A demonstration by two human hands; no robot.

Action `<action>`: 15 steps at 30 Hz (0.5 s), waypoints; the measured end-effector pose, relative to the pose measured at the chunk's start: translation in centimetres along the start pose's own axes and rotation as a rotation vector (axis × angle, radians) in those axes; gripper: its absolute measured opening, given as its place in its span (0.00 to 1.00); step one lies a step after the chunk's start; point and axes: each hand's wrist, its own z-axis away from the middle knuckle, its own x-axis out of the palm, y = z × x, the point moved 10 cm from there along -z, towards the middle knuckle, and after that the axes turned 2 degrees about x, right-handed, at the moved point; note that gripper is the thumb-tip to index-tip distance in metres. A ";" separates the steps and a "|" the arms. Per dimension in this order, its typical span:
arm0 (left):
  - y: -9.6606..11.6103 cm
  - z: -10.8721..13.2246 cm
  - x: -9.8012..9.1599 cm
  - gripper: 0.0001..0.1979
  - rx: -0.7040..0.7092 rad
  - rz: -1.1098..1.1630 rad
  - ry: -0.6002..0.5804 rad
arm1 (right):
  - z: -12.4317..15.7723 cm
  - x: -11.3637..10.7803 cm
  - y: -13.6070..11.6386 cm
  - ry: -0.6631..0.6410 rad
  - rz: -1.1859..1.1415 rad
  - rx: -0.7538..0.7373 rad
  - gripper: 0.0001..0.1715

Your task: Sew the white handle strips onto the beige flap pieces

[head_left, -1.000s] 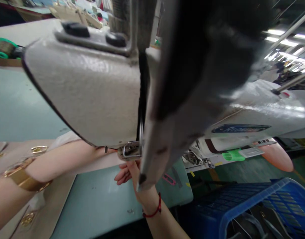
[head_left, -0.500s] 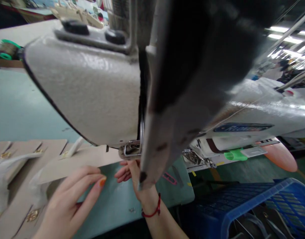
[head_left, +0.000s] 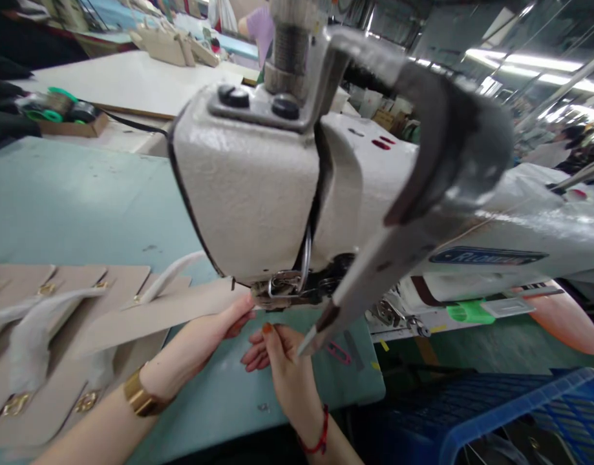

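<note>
A long beige panel (head_left: 180, 310) runs from the left to the needle area of a white sewing machine (head_left: 248, 200). My left hand (head_left: 219, 332), with a gold cuff on its wrist, is closed on the panel's near edge close to the presser foot (head_left: 282, 287); its fingertips are partly hidden. Just below the foot is my right hand (head_left: 284, 355), with a red cord bracelet, its fingers loosely apart and nothing seen in them. A bent metal lever (head_left: 359, 278) passes in front of part of this hand.
Several beige pieces (head_left: 20, 361) with gold fittings and white wrapped straps overlap at left. A pink tool (head_left: 339, 352) lies on the green table (head_left: 214, 413). A blue basket (head_left: 452, 413) stands lower right. Thread spools (head_left: 59, 106) sit in a box at the back left.
My left hand has moved forward and right, from above the table onto the panel. The right hand has come nearer, out from behind the lever. The view has shifted, showing more of the machine.
</note>
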 end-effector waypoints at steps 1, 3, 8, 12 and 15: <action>-0.4 0.0 0.0 0.19 -0.017 -0.007 -0.021 | 0.5 -0.6 0.8 0.011 0.061 -0.006 0.33; -0.7 -0.1 0.4 0.19 -0.014 0.026 -0.075 | 1.3 -1.8 2.5 0.030 0.219 -0.021 0.31; -0.9 -0.3 -0.1 0.18 -0.012 -0.007 -0.039 | 2.4 -2.6 4.2 -0.006 0.606 -0.185 0.22; -0.1 -0.1 -0.7 0.19 0.020 -0.091 0.001 | 2.8 -2.2 3.7 -0.031 0.686 -0.278 0.21; 1.0 0.0 -1.1 0.19 0.085 -0.146 0.053 | 2.8 -2.0 3.4 -0.031 0.678 -0.285 0.21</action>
